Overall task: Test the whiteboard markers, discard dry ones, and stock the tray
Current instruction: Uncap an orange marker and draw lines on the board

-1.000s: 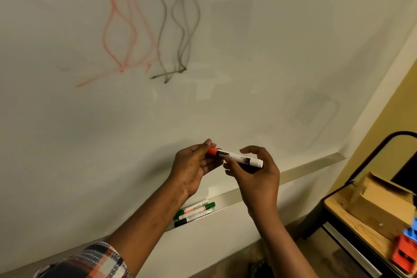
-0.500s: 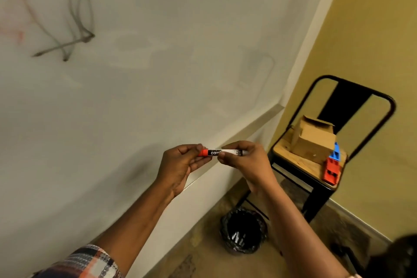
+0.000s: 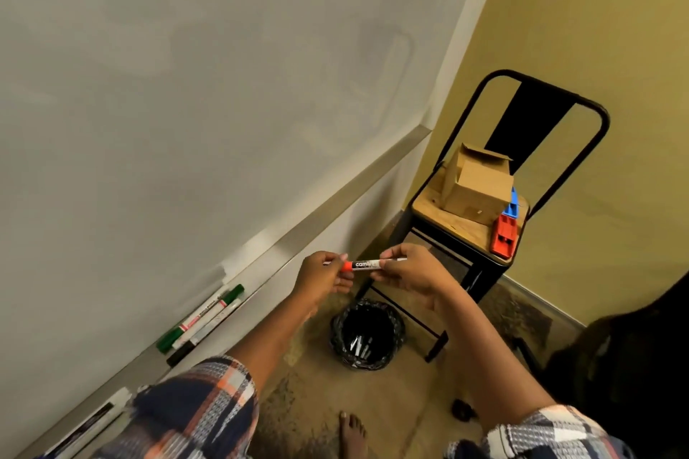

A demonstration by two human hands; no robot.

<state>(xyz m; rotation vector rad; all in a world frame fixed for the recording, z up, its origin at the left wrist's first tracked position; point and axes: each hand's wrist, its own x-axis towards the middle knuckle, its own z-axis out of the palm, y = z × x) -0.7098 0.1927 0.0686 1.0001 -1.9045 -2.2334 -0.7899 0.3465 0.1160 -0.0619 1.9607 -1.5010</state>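
Three markers (image 3: 201, 320), green- and black-capped, are seen lying side by side in the metal tray (image 3: 328, 201) under the whiteboard (image 3: 186, 86), a smooth, glossy sheet. One red-capped marker (image 3: 367, 265) is held level between the two hands, above the bin. The left hand (image 3: 324, 274) is closed, pinching the red cap end; the right hand (image 3: 410, 274) is closed round the white barrel. The marker is judged light, stiff, hard plastic, somewhat slick; it would best be taken by the barrel, since a cap held alone may pull off. Below, a round wastebasket (image 3: 367, 335) lined with crinkled black plastic is seen, with discarded markers inside. Further right, a black metal chair (image 3: 522, 175) with a wooden seat carries a cardboard box (image 3: 477, 184) and red and blue plastic pieces (image 3: 505, 235).
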